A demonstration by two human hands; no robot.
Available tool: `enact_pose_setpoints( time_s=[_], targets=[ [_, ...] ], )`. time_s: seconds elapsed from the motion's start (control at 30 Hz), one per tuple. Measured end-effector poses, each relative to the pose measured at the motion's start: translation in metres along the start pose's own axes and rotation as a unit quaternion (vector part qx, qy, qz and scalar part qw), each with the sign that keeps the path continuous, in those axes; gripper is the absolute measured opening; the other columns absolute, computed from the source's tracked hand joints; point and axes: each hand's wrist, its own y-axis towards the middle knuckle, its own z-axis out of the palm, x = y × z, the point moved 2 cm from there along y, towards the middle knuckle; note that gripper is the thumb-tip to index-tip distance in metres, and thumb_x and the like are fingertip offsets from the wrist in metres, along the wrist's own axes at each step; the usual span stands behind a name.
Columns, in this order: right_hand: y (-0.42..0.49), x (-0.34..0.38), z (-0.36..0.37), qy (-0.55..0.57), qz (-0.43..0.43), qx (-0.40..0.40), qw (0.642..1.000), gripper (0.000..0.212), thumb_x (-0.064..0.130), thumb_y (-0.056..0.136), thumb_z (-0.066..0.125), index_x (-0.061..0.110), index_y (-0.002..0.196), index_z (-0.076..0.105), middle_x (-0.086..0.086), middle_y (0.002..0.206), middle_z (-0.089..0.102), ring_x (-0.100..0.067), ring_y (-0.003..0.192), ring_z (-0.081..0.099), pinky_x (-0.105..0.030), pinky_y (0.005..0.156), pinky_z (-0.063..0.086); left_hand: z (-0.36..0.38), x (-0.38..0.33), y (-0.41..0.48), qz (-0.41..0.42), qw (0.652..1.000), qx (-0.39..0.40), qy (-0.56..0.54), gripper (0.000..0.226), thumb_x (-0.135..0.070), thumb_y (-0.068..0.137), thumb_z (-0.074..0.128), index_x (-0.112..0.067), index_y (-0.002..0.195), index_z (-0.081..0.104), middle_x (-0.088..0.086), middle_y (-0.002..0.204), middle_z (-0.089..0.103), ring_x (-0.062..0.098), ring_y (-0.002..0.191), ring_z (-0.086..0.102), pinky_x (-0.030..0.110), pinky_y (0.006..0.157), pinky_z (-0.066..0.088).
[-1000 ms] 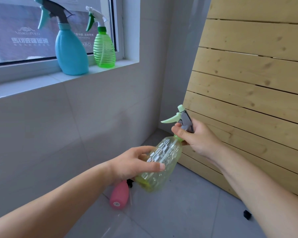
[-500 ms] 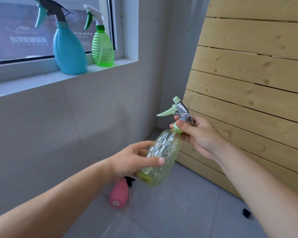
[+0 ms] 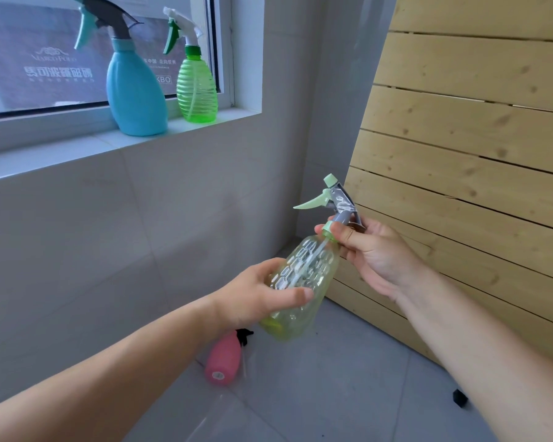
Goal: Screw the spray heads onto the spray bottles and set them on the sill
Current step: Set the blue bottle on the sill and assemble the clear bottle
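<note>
On the far left of the view, the window sill already carries a blue bottle with its head on, and just to its right a green ribbed bottle, also capped; the two stand close but apart. Lower down, the left hand is wrapped around the belly of a clear yellow-green bottle, thumb across the front and the other fingers hidden behind the plastic, holding it tilted with the neck pointing up and to the right, in mid-air well below the sill. Under it on the grey floor lies a pink bottle on its side, dark cap toward the corner (its spray head cannot be made out). At the neck of the held bottle sits the spray head, pale green trigger pointing left, and the right hand is pinched around its collar, thumb and fingertips closed on the ring. The step in hand looks like tightening that collar. The main risk is cross-threading: with the bottle tilted and the head gripped only at the ring, a crooked start would jam it or leave it leaky. The smooth plastic could also spin in the left palm instead of the collar turning. To the right leans a slatted wooden panel, close enough for the elbow to knock.
</note>
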Motion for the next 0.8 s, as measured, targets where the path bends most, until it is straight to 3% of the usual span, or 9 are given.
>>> enact_pose_setpoints(
  time_s=[0.1,0.23,0.3,0.4,0.5,0.57,0.73,0.8],
  targets=[
    [0.003,-0.003,-0.003,-0.017,-0.009,-0.024,1.000,0.038,0.011,0.074,0.074,-0.004,0.107,0.064,-0.024,0.104,0.069,-0.023,0.093,0.073,-0.031,0.085,0.060,0.001,0.001,0.003,-0.001,1.000,-0.014,0.004,0.055,-0.040,0.067,0.086,-0.020,0.115,0.067,0.003,0.096,0.078,0.020,0.085,0.074,0.043,0.083,0.061],
    [0.003,-0.005,-0.003,-0.019,-0.009,-0.050,0.999,0.027,0.006,0.085,0.070,-0.002,0.110,0.064,-0.020,0.104,0.074,-0.024,0.094,0.073,-0.030,0.079,0.061,0.002,-0.001,0.004,0.007,0.999,-0.036,0.016,0.056,-0.041,0.066,0.086,-0.023,0.115,0.068,0.004,0.101,0.079,0.018,0.086,0.075,0.042,0.083,0.062],
    [0.002,-0.007,-0.001,-0.018,-0.012,-0.066,0.998,0.033,0.012,0.084,0.072,0.001,0.115,0.062,-0.015,0.103,0.076,-0.021,0.090,0.072,-0.029,0.073,0.059,0.000,-0.002,0.005,0.015,0.999,-0.047,0.021,0.055,-0.041,0.067,0.087,-0.026,0.116,0.068,0.003,0.106,0.079,0.019,0.091,0.077,0.040,0.083,0.062],
    [-0.001,-0.013,-0.001,-0.047,0.007,-0.070,0.996,0.048,0.027,0.081,0.076,0.012,0.122,0.059,-0.010,0.113,0.075,-0.022,0.097,0.071,-0.035,0.076,0.054,-0.005,-0.003,0.002,0.025,0.998,-0.061,-0.010,0.057,-0.039,0.071,0.086,-0.028,0.123,0.066,0.003,0.114,0.078,0.019,0.099,0.077,0.037,0.083,0.064],
    [-0.007,-0.018,0.005,-0.116,0.021,-0.041,0.992,0.036,0.028,0.088,0.070,0.019,0.121,0.061,-0.009,0.117,0.073,-0.025,0.109,0.067,-0.040,0.082,0.057,-0.015,-0.009,0.000,0.036,0.993,-0.083,-0.073,0.060,-0.041,0.074,0.084,-0.027,0.128,0.063,0.006,0.116,0.078,0.025,0.106,0.076,0.046,0.092,0.060],
    [-0.011,-0.020,0.018,-0.161,0.002,-0.009,0.987,0.033,0.024,0.091,0.066,0.021,0.123,0.060,-0.003,0.113,0.075,-0.021,0.108,0.068,-0.037,0.083,0.058,-0.024,-0.017,-0.003,0.059,0.988,-0.111,-0.093,0.054,-0.041,0.081,0.080,-0.027,0.130,0.061,0.001,0.112,0.078,0.021,0.104,0.076,0.046,0.094,0.060],
    [-0.007,-0.011,0.069,-0.223,-0.088,0.055,0.969,0.038,0.015,0.096,0.060,0.032,0.130,0.056,0.005,0.111,0.076,-0.015,0.105,0.070,-0.036,0.088,0.057,-0.043,-0.044,-0.021,0.135,0.969,-0.158,-0.130,0.040,-0.036,0.099,0.060,-0.022,0.136,0.054,-0.007,0.108,0.076,0.009,0.099,0.076,0.029,0.079,0.063],
    [-0.001,0.000,0.092,-0.225,-0.115,0.076,0.965,0.037,0.010,0.097,0.057,0.034,0.126,0.060,0.006,0.112,0.076,-0.014,0.103,0.071,-0.032,0.086,0.057,-0.059,-0.054,-0.031,0.157,0.962,-0.186,-0.121,0.047,-0.045,0.099,0.058,-0.025,0.141,0.052,-0.007,0.119,0.073,0.011,0.112,0.071,0.039,0.094,0.061]
  ],
)
